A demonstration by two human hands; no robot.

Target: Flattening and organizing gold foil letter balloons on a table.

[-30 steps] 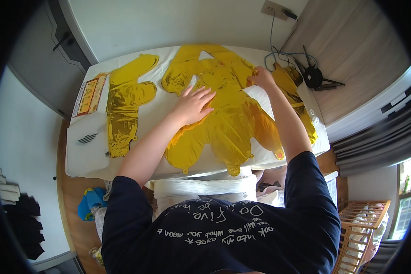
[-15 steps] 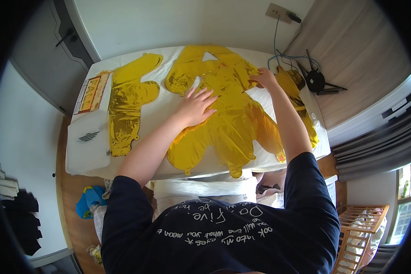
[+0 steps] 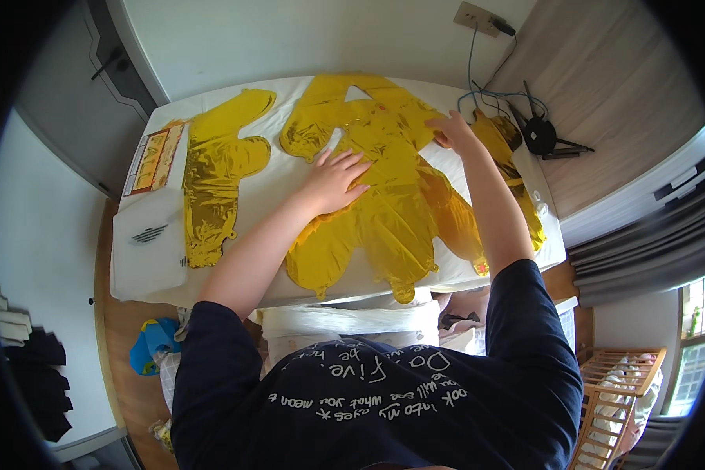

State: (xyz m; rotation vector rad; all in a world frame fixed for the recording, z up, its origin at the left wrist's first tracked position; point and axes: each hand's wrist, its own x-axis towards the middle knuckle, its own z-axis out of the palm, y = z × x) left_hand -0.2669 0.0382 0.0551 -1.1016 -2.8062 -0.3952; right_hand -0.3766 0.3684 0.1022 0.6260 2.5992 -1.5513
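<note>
Gold foil letter-shaped balloons, uninflated, lie on a white-covered table [image 3: 282, 184]. My left hand [image 3: 335, 181] rests open on the large middle foil balloon [image 3: 392, 168], palm down with fingers spread. At that balloon's upper right edge is my right hand [image 3: 451, 130]. Its index finger is stretched over the foil, while the other fingers bend underneath and are partly hidden. Foil layers overlap in the middle, with an orange-gold part [image 3: 450, 211] toward the lower right. Left of my left hand lies a separate foil letter balloon [image 3: 211, 180]. Another crumpled gold foil piece [image 3: 517, 176] lies beyond my right forearm.
On the table's left are a printed card packet [image 3: 153, 159] and a translucent plastic bag [image 3: 145, 254]. A black router [image 3: 539, 137] with cables stands at the back right. A wooden crib [image 3: 619, 399] is at the lower right, and a white cushion [image 3: 352, 321] sits before me.
My right hand's fingers have loosened and stretched out at the foil edge, and the foil there lies flatter. My left hand stays in about the same place.
</note>
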